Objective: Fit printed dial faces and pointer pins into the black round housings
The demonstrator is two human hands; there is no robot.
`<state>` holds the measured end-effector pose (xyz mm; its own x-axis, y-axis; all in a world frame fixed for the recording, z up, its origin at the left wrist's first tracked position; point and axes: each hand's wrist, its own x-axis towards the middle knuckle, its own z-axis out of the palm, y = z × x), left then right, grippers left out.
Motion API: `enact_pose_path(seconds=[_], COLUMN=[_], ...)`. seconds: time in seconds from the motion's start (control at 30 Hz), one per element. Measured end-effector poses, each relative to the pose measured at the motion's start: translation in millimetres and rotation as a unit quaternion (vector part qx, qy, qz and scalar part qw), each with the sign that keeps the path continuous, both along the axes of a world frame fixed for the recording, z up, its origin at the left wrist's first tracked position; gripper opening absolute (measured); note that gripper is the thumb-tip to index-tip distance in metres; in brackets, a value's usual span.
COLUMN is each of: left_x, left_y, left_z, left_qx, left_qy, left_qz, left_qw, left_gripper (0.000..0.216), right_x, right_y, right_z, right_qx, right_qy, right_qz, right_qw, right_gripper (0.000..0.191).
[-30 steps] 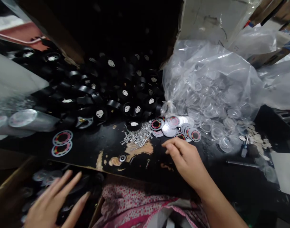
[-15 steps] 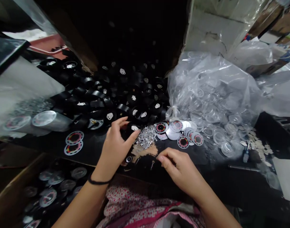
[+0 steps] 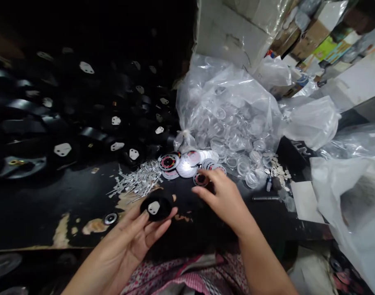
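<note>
While the left hand (image 3: 130,235) grips a black case (image 3: 159,203), the half-open right hand (image 3: 226,198) overhangs discs (image 3: 186,167).

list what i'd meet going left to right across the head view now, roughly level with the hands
Small silver-ringed piece → black round part held in the left hand → right hand → dark thin rod → white card.

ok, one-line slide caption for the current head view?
Left hand holds a round black casing with a small white plate; open right hand at a round grey-rimmed printed disc.
</note>
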<state>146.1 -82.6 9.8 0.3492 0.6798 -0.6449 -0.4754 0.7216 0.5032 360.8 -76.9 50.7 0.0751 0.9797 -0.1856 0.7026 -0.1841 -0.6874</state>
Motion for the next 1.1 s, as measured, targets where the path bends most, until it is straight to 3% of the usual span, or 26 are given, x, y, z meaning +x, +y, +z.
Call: enact_pose_path(seconds=[0.1,0.2,0.33,0.47,0.6,0.73,0.83,0.97,1.1], left_x=[4,8,14,21,21,16,16,19,17], left_y=[-3,-4,-1,1,-5,-8,-6,-6,-11], left_z=[2.9,4.6,7.7,8.9,7.5,9.7,14.4,16.4,9.7], left_qx=[-0.009,-0.011,0.025,0.112,0.13,0.077,0.078,0.091,0.146], left_qy=[-0.042,-0.047,-0.012,-0.013,-0.003,-0.006,0.012,0.045,0.117], left_qz=[0.01,0.023,0.052,0.055,0.102,0.121,0.113,0.059,0.0], left_qw=[0.999,0.999,0.998,0.992,0.986,0.99,0.99,0.993,0.982], left_gripper=[0.04,0.039,0.044,0.041,0.037,0.038,0.04,0.034,0.039], right_x=[18,20,7,-13,-26,-27,-26,-36,-46], right_y=[8,11,2,-10,-14,-15,-16,-16,-16], right_z=[-6.9,-13.3,-10.4,-4.8,-12.5,-17.4,-9.0,6.8,10.7], right_qx=[0.019,0.032,0.039,0.024,-0.064,-0.046,0.022,0.087,0.077], right_qy=[-0.18,-0.178,-0.034,0.152,0.297,0.381,0.334,0.225,0.175], right_qz=[0.008,0.014,0.015,0.064,-0.026,-0.091,-0.109,-0.032,-0.02], right_qw=[0.983,0.983,0.999,0.986,0.952,0.919,0.936,0.97,0.981], right_gripper=[0.046,0.036,0.022,0.029,0.023,0.019,0.013,0.01,0.004])
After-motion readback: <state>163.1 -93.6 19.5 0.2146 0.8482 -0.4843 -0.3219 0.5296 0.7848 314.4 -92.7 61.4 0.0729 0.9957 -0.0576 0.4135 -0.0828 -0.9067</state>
